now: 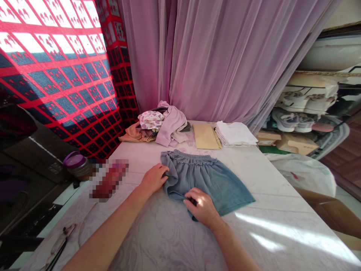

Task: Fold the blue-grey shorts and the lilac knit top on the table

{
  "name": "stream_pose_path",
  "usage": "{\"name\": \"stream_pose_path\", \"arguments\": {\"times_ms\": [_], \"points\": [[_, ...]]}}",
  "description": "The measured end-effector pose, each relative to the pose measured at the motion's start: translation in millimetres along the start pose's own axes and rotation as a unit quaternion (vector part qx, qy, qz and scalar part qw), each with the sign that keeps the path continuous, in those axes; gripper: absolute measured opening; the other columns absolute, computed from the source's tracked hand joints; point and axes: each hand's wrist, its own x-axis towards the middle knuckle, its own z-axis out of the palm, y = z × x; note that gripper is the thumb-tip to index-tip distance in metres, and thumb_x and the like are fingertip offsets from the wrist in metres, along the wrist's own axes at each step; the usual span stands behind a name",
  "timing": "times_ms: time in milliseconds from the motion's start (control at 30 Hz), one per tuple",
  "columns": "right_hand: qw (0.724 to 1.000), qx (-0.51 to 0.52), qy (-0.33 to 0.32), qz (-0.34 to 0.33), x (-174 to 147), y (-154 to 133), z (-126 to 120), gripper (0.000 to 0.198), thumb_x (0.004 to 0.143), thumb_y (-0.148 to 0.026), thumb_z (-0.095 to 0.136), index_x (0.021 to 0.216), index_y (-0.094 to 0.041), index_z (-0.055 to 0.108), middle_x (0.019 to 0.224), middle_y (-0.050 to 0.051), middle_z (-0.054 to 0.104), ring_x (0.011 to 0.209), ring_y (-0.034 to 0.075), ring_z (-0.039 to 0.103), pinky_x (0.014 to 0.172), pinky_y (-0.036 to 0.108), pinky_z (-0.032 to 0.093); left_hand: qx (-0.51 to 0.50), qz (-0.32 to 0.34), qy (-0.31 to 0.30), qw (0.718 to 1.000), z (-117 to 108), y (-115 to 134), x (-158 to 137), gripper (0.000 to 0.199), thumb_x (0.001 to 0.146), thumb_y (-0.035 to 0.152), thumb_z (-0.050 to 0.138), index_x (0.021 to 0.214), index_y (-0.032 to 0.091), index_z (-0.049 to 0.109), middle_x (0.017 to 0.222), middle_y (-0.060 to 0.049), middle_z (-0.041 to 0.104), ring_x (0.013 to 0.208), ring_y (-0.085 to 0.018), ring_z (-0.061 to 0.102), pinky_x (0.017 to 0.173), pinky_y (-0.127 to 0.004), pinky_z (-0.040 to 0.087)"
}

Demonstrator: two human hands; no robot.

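A blue-grey pair of shorts or skirt (208, 180) with a gathered, frilled elastic waist lies on the table, its waistband toward the far side. Its left side is turned over toward the middle. My left hand (155, 177) pinches the cloth at that left edge, just below the waistband. Lower down, my right hand (200, 205) grips the hem near the middle, fingers curled round the fabric. The right part of the garment lies flat, spreading toward its lower right corner.
Behind lie a heap of clothes (172, 120), a folded yellow cloth (205, 136) and folded white cloths (235, 133). Glasses (60, 242) and a blurred-out red item (108, 182) rest at left. A shoe rack (304, 130) stands right of the white-covered table (270, 177).
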Motion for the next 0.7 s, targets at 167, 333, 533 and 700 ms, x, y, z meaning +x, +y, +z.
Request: {"name": "stream_pose_path", "arguments": {"times_ms": [167, 333, 533, 700], "points": [[1.0, 0.002, -0.021, -0.002, 0, -4, -3, 0.007, 0.08, -0.018, 0.059, 0.077, -0.023, 0.064, 0.076, 0.0, 0.061, 0.071, 0.013, 0.059, 0.068, 0.024, 0.046, 0.029, -0.025, -0.004, 0.999, -13, -1, 2, 0.022, 0.089, 0.028, 0.048, 0.1, 0.029, 0.068, 0.098, -0.001, 0.068, 0.089, -0.018, 0.064, 0.071, -0.026, 0.045], [0.999, -0.015, -0.04, -0.015, -1, -7, -6, 0.003, 0.079, -0.022, 0.065, 0.082, -0.023, 0.066, 0.081, 0.0, 0.065, 0.077, 0.014, 0.06, 0.072, 0.024, 0.045, -0.02, -0.075, 0.051, 0.996, -47, -38, -11, 0.023, 0.086, 0.026, 0.048, 0.097, 0.026, 0.067, 0.094, 0.001, 0.069, 0.076, -0.014, 0.061, 0.07, -0.025, 0.044], [0.999, -0.017, -0.037, -0.023, -5, -4, -4, 0.011, 0.08, -0.026, 0.067, 0.09, -0.024, 0.071, 0.09, 0.002, 0.068, 0.084, 0.015, 0.063, 0.078, 0.026, 0.047, 0.047, -0.141, 0.048, 0.988, -62, -72, -37, 0.021, 0.083, 0.021, 0.049, 0.095, 0.025, 0.066, 0.101, 0.0, 0.067, 0.08, -0.014, 0.062, 0.069, -0.026, 0.042], [0.998, -0.029, -0.025, -0.04, -8, -6, -1, 0.013, 0.078, -0.023, 0.067, 0.089, -0.025, 0.072, 0.091, 0.001, 0.068, 0.084, 0.015, 0.064, 0.077, 0.026, 0.047, 0.126, -0.199, 0.045, 0.971, -50, -81, -45, 0.027, 0.085, 0.019, 0.046, 0.1, 0.026, 0.066, 0.109, -0.002, 0.066, 0.091, -0.019, 0.063, 0.069, -0.029, 0.044]]}}
